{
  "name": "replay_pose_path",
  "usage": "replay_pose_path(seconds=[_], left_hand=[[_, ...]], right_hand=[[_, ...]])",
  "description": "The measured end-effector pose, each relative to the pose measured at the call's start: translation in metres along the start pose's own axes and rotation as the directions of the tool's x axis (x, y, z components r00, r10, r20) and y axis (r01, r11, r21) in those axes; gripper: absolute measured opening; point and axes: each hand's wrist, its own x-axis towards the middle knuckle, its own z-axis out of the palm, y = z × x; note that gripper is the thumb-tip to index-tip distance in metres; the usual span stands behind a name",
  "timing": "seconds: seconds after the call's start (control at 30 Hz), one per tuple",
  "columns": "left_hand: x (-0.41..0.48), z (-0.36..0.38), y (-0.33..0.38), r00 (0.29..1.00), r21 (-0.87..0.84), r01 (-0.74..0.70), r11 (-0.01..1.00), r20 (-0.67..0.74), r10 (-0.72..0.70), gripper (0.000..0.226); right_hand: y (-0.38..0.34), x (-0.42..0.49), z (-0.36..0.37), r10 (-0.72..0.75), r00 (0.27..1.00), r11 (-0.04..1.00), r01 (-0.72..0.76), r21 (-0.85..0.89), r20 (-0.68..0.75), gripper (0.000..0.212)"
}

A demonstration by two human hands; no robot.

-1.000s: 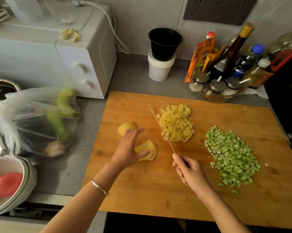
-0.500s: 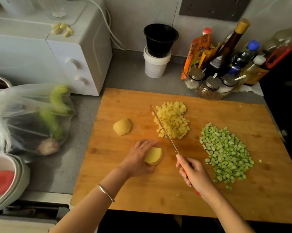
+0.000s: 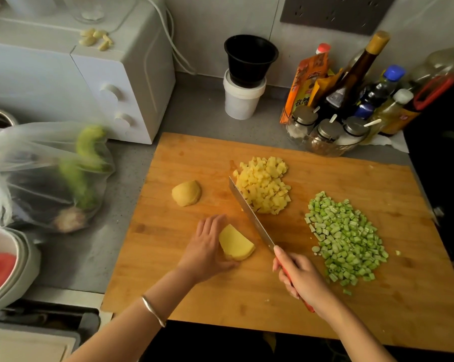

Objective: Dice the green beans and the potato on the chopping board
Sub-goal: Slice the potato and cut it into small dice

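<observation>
Holding the action at the near middle of the chopping board [image 3: 194,296], the left hand [image 3: 207,249] has its fingers curled over the left edge of a potato slab [image 3: 236,244], pinning it flat on the wood, cut face up. Across from it, the right hand [image 3: 301,278] is wrapped round the red handle of the knife [image 3: 249,212], forefinger stretched out along the top of the blade. That blade runs away from the person on a slant, to the right of the slab and apart from it, its far end right against the heap of diced potato [image 3: 263,186]; whether the edge is down on the board, hard to say from this angle.

Over on the right of the board sits a broad pile of diced green beans [image 3: 346,236], a few stray bits around it. A rounded potato chunk [image 3: 186,193] lies alone to the left of the yellow heap, well clear of both hands. There's a silver bangle [image 3: 152,310] on the left wrist.

Round the desk [image 3: 199,113]: a white microwave [image 3: 116,82] with garlic cloves [image 3: 95,39] on top, a plastic bag [image 3: 45,173] of vegetables at the left, a black cup [image 3: 250,58] stacked on a white tub [image 3: 242,97], and sauce bottles [image 3: 351,74] behind a cluster of spice jars [image 3: 327,131]
</observation>
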Motion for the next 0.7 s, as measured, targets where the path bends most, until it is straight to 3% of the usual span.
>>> replay_pose_path(seconds=[0.07,0.17,0.37,0.7], left_hand=[[-0.011,0.011,0.01,0.991,-0.028,0.091,0.995,-0.095,-0.093,0.098],[-0.016,0.02,0.016,0.979,-0.167,0.144,0.975,-0.118,-0.165,0.083],[0.004,0.013,0.015,0.998,-0.271,0.053,0.961,-0.005,-0.057,0.084],[-0.003,0.018,0.014,0.999,-0.319,0.01,0.948,-0.028,-0.02,0.088]], right_hand=[[0.003,-0.002,0.001,0.02,1.0,1.0,-0.02,0.001,0.008,0.053],[0.007,-0.006,-0.001,0.058,0.998,0.998,-0.057,-0.016,0.035,0.053],[0.006,-0.009,-0.005,0.11,0.989,0.993,-0.107,-0.04,0.101,0.052],[0.011,-0.013,0.008,0.137,0.989,0.99,-0.138,0.009,0.055,0.054]])
